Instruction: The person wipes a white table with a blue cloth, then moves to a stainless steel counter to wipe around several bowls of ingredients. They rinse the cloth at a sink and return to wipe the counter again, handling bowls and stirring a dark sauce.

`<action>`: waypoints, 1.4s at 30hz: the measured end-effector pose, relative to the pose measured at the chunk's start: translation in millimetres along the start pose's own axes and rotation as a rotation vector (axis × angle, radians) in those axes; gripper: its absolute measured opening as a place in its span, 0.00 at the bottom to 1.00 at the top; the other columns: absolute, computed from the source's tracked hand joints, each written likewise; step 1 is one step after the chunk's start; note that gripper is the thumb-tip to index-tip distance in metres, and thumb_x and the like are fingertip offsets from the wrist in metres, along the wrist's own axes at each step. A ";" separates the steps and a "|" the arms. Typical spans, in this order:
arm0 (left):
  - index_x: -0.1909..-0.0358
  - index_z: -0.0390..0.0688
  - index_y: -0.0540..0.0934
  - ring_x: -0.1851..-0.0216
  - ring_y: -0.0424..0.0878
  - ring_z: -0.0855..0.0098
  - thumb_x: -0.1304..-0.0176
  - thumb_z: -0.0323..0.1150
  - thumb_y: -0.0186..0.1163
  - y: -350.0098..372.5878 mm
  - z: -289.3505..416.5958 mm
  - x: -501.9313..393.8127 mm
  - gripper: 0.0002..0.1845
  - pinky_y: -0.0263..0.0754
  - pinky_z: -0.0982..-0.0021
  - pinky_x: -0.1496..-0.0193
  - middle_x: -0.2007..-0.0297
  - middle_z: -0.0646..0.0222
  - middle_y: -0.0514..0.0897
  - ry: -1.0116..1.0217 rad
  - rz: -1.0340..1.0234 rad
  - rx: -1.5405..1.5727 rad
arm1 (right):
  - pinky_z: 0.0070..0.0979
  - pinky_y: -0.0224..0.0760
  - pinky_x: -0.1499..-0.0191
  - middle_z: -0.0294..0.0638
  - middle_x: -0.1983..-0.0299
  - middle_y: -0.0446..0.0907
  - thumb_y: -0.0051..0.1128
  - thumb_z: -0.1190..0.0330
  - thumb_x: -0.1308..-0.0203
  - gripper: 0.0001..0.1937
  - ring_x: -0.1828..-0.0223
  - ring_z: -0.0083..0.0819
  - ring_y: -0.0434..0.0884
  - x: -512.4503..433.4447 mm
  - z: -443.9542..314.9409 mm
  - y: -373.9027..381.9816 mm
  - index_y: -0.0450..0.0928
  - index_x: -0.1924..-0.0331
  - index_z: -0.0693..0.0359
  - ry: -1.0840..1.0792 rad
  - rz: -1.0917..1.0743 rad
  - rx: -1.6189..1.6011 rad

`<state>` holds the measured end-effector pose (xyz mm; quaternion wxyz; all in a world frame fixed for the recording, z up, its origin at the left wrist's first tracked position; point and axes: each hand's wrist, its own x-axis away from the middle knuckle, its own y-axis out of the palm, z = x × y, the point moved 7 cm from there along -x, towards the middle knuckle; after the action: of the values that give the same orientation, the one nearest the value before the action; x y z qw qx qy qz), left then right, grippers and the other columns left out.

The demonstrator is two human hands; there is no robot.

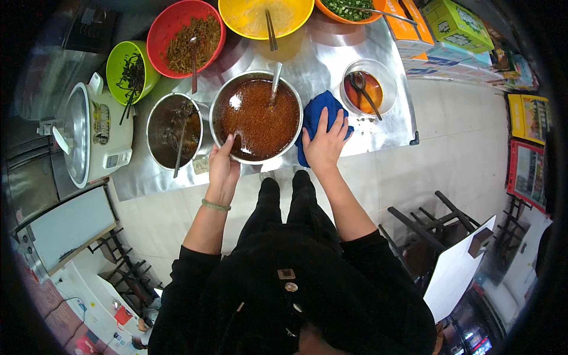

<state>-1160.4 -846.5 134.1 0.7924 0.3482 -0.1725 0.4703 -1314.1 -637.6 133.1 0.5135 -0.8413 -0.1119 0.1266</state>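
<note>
My left hand (pixel 222 166) grips the near left rim of a round metal pot (pixel 300 133) full of reddish-brown sauce, its thumb over the rim. A metal ladle or spoon (pixel 276 80) stands in the sauce. To the right, my right hand (pixel 325 141) lies spread on a bunched blue cloth (pixel 314 113) beside the pot. Left of the pot is a metal container (pixel 202 120) of dark liquid with a spoon (pixel 180 153). Beyond the cloth, a clear tub (pixel 390 84) holds red-orange oil and dark spoons (pixel 368 95).
Along the metal table (pixel 310 57) stand a green bowl (pixel 153 80), a red bowl (pixel 153 40), a yellow bowl (pixel 266 35) and an orange bowl (pixel 337 18) of food. A large cooker (pixel 120 128) is at the left, cartons (pixel 457 26) at the right. Dark stools (pixel 426 226) stand on the floor.
</note>
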 end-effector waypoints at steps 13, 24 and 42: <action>0.40 0.38 0.67 0.44 0.74 0.65 0.35 0.26 0.55 -13.3 58.5 73.8 0.21 0.68 0.61 0.38 0.44 0.62 0.75 -0.026 0.005 -0.057 | 0.64 0.41 0.35 0.57 0.33 0.54 0.65 0.56 0.53 0.38 0.33 0.60 0.53 -80.2 -47.4 30.7 0.63 0.35 0.55 -0.208 -0.056 -0.043; 0.39 0.35 0.66 0.39 0.70 0.60 0.34 0.32 0.55 -23.5 115.3 117.3 0.23 0.60 0.56 0.33 0.41 0.58 0.72 0.069 0.098 -0.039 | 0.53 0.46 0.32 0.41 0.37 0.65 0.66 0.57 0.59 0.30 0.34 0.44 0.61 -88.0 -144.8 105.3 0.74 0.45 0.44 -0.803 -0.339 -0.277; 0.39 0.35 0.66 0.38 0.68 0.58 0.34 0.31 0.54 -46.7 149.8 150.9 0.23 0.58 0.52 0.32 0.39 0.57 0.71 0.137 0.263 0.096 | 0.56 0.48 0.33 0.42 0.40 0.66 0.62 0.62 0.58 0.24 0.34 0.48 0.60 -126.0 -200.2 113.3 0.79 0.50 0.44 -0.579 -0.359 -0.112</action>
<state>-1036.7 -873.8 311.1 0.7163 0.3272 -0.1395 0.6004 -1360.7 -895.7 132.6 0.4275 -0.7644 -0.4058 0.2613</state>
